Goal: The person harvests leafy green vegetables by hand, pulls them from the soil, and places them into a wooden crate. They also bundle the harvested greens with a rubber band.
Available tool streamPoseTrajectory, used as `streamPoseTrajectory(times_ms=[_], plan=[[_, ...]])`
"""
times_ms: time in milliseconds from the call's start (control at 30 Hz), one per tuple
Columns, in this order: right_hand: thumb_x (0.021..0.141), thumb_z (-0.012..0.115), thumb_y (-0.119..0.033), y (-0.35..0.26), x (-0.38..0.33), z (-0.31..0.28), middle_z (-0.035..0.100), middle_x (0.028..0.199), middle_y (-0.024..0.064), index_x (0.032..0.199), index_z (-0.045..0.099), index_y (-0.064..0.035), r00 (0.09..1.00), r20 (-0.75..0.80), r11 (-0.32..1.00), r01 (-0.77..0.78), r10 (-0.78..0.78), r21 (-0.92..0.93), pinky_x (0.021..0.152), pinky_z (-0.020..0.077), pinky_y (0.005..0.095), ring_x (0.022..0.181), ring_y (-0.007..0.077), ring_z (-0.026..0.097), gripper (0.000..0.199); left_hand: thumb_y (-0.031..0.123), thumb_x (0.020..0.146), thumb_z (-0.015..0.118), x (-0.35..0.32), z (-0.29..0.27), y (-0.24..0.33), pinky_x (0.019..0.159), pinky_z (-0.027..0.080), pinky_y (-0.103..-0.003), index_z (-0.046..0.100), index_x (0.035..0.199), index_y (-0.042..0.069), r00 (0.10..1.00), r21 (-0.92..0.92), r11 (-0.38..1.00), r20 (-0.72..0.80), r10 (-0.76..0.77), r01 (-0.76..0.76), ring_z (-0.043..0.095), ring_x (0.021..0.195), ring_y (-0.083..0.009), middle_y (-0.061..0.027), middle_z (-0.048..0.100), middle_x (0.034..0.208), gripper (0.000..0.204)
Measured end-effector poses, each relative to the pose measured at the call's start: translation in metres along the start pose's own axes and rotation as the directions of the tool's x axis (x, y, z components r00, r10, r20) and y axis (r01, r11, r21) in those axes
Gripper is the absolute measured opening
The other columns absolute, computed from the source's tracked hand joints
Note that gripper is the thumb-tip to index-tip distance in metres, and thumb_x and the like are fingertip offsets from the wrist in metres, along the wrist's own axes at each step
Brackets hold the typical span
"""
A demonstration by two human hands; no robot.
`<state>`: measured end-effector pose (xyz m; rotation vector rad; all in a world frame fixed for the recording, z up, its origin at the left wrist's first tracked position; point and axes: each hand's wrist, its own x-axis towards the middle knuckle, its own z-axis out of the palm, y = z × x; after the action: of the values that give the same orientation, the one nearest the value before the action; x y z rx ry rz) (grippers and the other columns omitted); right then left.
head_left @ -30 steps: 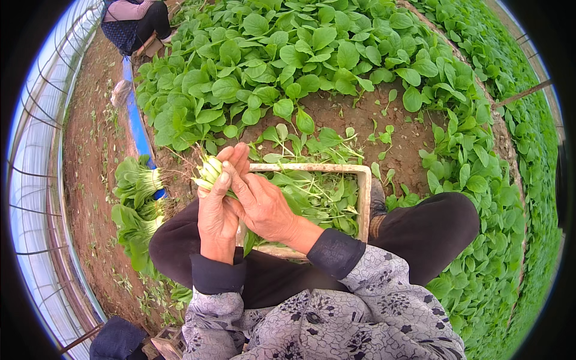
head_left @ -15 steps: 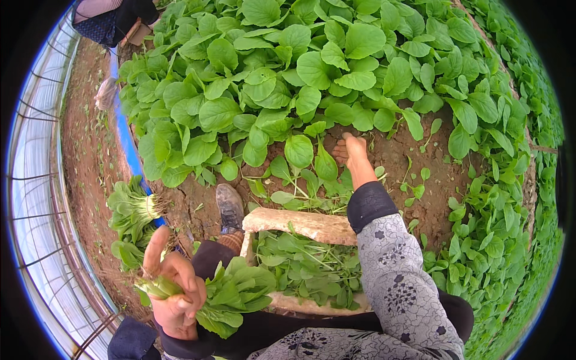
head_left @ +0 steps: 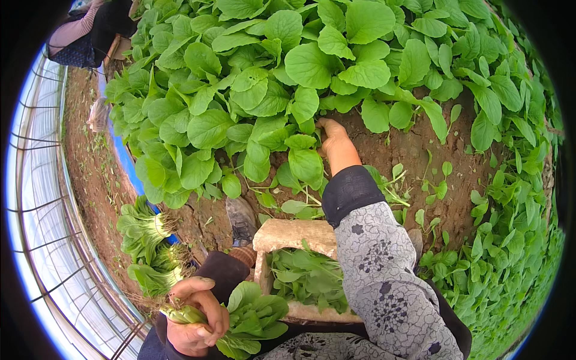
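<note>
Low on the left, by the person's dark-trousered knee (head_left: 227, 277), the left hand (head_left: 199, 321) is closed around a bunch of greens (head_left: 257, 318), pale stem ends poking out on one side of the fist and leaves spreading on the other. Up ahead, at the near edge of the growing plants (head_left: 288, 66), the right hand (head_left: 337, 144) reaches down among the stems; foliage covers its fingertips, so whether it has closed on anything cannot be told. Broad leaves crowd that spot from above and from the left, while soil (head_left: 453, 198) dotted with small plants lies to its right. Between the arms stands a box (head_left: 297, 235) with a thick, worn rim, holding loose greens (head_left: 309, 279); the patterned right sleeve (head_left: 384, 276) crosses over it and hides its right part. A shoe (head_left: 242, 221) is just beyond the box's left corner. Farther left, two rooted bundles (head_left: 144, 227) lie beside a blue strip (head_left: 123, 153), near a translucent wall (head_left: 39, 180) on curved ribs. Another person (head_left: 90, 30) is low down at the upper left.
</note>
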<state>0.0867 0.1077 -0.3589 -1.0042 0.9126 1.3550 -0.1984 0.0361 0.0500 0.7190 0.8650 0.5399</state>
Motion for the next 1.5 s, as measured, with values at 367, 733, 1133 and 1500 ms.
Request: streamPoseTrajectory(times_ms=[367, 733, 1133, 1500], plan=[[0.093, 0.056, -0.021, 0.004, -0.048, -0.033, 0.039, 0.058, 0.0007, 0.085, 0.054, -0.0060, 0.988, 0.143, 0.986, -0.034, 0.058, -0.166, 0.042, 0.0226, 0.0280, 0.042, 0.0118, 0.030, 0.017, 0.000, 0.080, 0.069, -0.008, -0.003, -0.006, 0.041, 0.041, -0.032, 0.037, 0.132, -0.009, 0.999, -0.065, 0.997, -0.006, -0.039, 0.039, 0.055, 0.045, -0.0189, -0.0152, 0.057, 0.070, 0.061], [0.082, 0.071, -0.016, 0.040, 0.090, 0.013, 0.062, 0.114, 0.0161, 0.120, 0.057, 0.0034, 0.988, 0.065, 0.990, 0.136, -0.139, 0.046, 0.069, 0.0530, 0.0479, 0.086, 0.0278, 0.064, 0.045, 0.002, 0.081, 0.067, 0.001, 0.006, -0.012, 0.040, 0.040, -0.031, 0.038, 0.131, -0.009, 0.997, 0.020, 0.997, 0.010, -0.073, 0.073, 0.052, 0.043, -0.0175, -0.0143, 0.056, 0.068, 0.059], [0.084, 0.069, -0.006, 0.067, 0.002, 0.008, 0.066, 0.091, 0.0161, 0.106, 0.062, 0.0050, 0.934, -0.084, 0.897, 0.306, -0.349, -0.318, 0.061, 0.0531, 0.0459, 0.074, 0.0286, 0.064, 0.026, 0.001, 0.081, 0.067, -0.009, 0.005, -0.008, 0.045, 0.042, -0.032, 0.037, 0.131, -0.010, 0.997, -0.024, 0.997, -0.028, -0.067, 0.067, 0.054, 0.046, -0.0183, -0.0143, 0.056, 0.068, 0.059], [0.070, 0.079, -0.020, 0.078, 0.041, -0.001, 0.069, 0.107, 0.0189, 0.104, 0.066, 0.0038, 0.940, 0.017, 0.661, 0.252, -0.340, -0.706, 0.087, 0.0492, 0.0393, 0.098, 0.0297, 0.066, 0.044, -0.002, 0.081, 0.066, -0.016, -0.013, -0.003, 0.052, 0.043, -0.035, 0.033, 0.132, -0.012, 0.988, -0.034, 0.994, 0.116, -0.100, 0.105, 0.057, 0.055, -0.0220, -0.0164, 0.058, 0.068, 0.061]])
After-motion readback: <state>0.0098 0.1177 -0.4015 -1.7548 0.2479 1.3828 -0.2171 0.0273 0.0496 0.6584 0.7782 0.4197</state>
